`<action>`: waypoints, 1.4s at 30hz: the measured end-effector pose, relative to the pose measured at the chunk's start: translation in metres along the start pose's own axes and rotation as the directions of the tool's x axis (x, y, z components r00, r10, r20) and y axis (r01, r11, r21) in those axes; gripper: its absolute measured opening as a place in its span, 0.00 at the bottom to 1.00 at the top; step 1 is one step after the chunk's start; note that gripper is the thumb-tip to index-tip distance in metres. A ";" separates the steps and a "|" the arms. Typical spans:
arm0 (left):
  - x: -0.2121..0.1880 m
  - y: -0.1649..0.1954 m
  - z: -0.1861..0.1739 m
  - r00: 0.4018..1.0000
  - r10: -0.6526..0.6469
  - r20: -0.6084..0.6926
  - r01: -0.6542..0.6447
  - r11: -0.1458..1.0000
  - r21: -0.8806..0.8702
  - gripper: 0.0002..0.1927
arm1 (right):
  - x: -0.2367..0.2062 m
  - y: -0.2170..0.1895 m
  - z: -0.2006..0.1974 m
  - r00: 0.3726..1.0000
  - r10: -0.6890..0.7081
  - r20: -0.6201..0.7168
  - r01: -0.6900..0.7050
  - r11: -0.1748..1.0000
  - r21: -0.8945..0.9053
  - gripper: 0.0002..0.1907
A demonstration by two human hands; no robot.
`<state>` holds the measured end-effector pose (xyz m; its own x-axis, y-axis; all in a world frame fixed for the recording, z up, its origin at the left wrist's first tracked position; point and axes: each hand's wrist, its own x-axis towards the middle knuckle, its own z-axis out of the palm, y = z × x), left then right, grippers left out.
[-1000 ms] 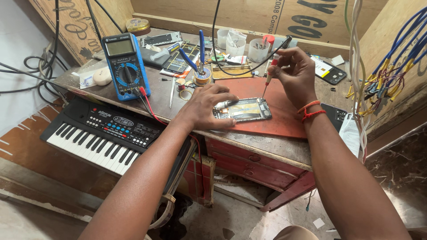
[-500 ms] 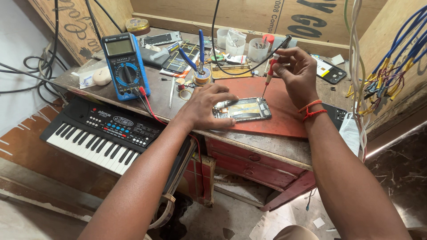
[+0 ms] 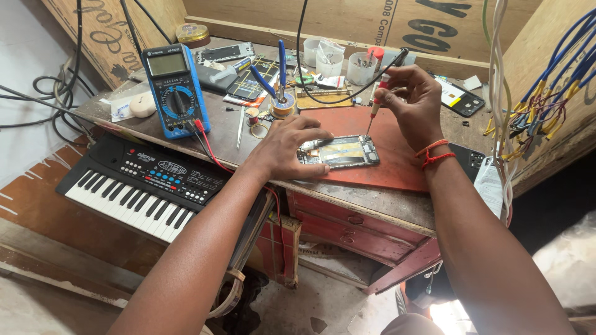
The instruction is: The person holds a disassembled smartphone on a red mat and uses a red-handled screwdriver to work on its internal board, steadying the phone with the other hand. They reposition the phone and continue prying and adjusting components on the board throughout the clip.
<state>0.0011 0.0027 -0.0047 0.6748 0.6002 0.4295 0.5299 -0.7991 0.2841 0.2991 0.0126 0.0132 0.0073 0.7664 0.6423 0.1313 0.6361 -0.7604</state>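
Far left, off the bench edge: black electronic keyboard with white keys, angled, lower than the worktop. Above it on the wooden bench, a blue multimeter propped up, red and black leads trailing from its base. Just right of that, tweezers lying flat and blue-handled pliers standing in a small round holder.

Left hand: forearm stretched up from lower left, wrist straight, palm down, fingers spread and curled, thumb below and index above, pinching the left end of the opened phone and pressing it to the red mat. Not a fist; gripping the phone at its edge.

Opened phone flat on the mat, back cover off, internals showing, long axis left to right, lying between both hands, touching the left, just below and left of the right.

Right hand: arm reaching from lower right, red thread band at the wrist, hand raised above the mat, fingers closed around a thin red-handled screwdriver, shaft pointing down, tip at the phone's upper right corner. Black cable looping behind that hand.

Far right: bundle of blue and white wires hanging down
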 end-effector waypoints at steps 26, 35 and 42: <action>0.001 0.001 0.002 1.000 -0.009 -0.003 0.009 1.000 0.003 0.35 | 0.000 0.000 -0.003 0.999 0.029 0.023 -0.031 0.995 0.099 0.14; 0.001 0.002 -0.001 1.000 -0.008 0.004 0.008 1.000 -0.003 0.35 | 0.000 0.001 -0.004 1.000 0.011 0.024 -0.013 0.995 0.095 0.14; 0.001 0.002 -0.001 1.000 0.000 -0.005 0.000 1.000 -0.004 0.35 | 0.000 0.003 -0.003 1.000 0.021 0.014 -0.022 0.999 0.039 0.16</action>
<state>0.0022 0.0012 -0.0030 0.6725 0.5999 0.4335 0.5279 -0.7993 0.2871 0.3028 0.0143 0.0107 -0.0038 0.7808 0.6247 0.0921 0.6224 -0.7773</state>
